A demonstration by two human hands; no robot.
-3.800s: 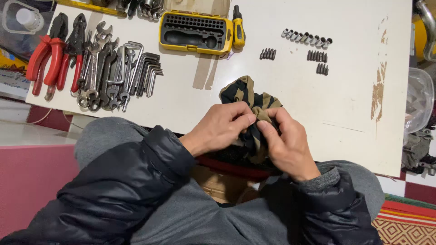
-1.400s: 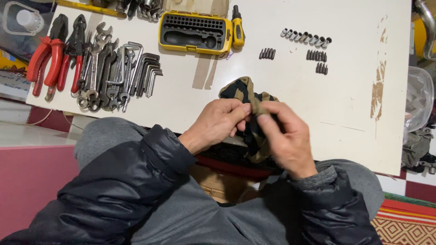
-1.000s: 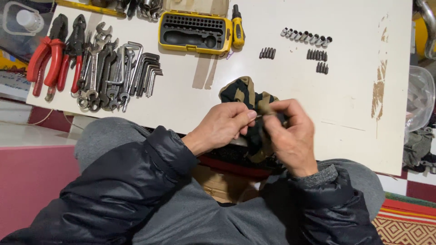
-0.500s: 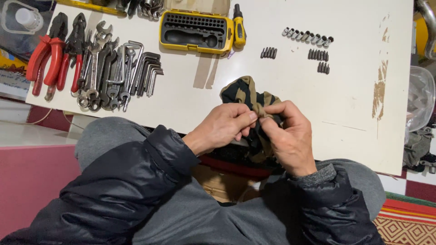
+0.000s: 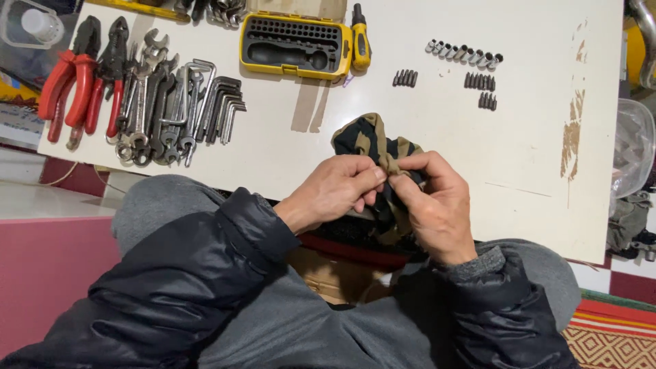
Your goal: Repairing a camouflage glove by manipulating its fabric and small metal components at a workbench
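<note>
A white board (image 5: 437, 150) serves as the worktop, its surface chipped brown (image 5: 570, 133) near the right edge. Left of it lies a pink ledge (image 5: 48, 260), with red-and-white tiles (image 5: 618, 283) and a patterned orange rug (image 5: 608, 335) at lower right, under even light

- white tabletop (image 5: 437, 143), worn brown patches near right edge
- far left: red-handled pliers (image 5: 68, 85), a darker-handled pair just beside them
- next to those: combination wrenches (image 5: 154, 109) in a tight heap, then L-shaped hex keys (image 5: 222, 106) fanned out
- top centre: yellow bit case (image 5: 295, 46), open, black insert; yellow-and-black screwdriver handle (image 5: 360, 44) touching its right end
- right of case: small cluster of dark bits (image 5: 404, 77), a slanted row of silver sockets (image 5: 463, 53), two more dark bit groups (image 5: 480, 82) below it
- near edge: camo-patterned cloth (image 5: 374, 140) resting on the top
</note>
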